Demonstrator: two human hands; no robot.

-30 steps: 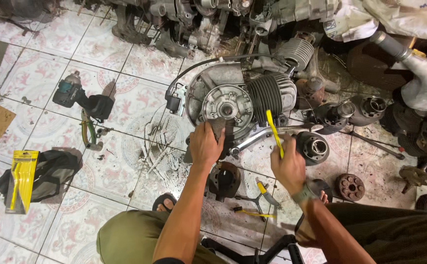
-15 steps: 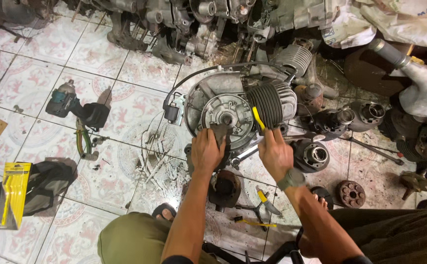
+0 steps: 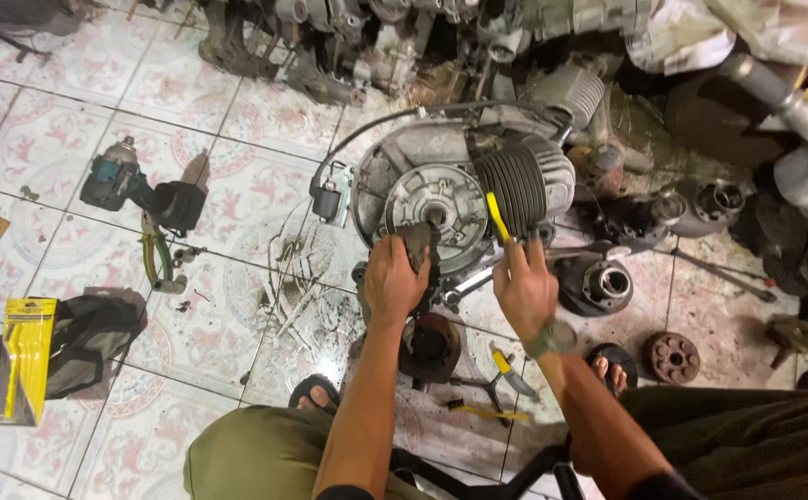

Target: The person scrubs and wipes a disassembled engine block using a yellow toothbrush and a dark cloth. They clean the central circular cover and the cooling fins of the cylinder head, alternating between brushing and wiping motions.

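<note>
- Engine (image 3: 464, 199) on tiled floor (image 3: 80, 139), flywheel (image 3: 436, 211) facing up, just ahead of both hands.
- Best done by bracing the flywheel firmly and keeping the tool square to the hub.
- Left hand (image 3: 394, 278) closed on a dark pad (image 3: 418, 243) against the flywheel.
- Right hand (image 3: 524, 289) closed around yellow-handled tool (image 3: 497, 215) beside cylinder fins (image 3: 519, 185).

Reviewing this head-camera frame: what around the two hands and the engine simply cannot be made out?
- Tip of the yellow-handled tool in the right hand: lost against the dark cylinder fins.
- What the left hand grips: a dark piece, mostly covered by the fingers, kind unclear.
- Engine's lower edge: hidden behind both hands.
- Parts along the top: cut off by the frame edge and in shadow.
</note>
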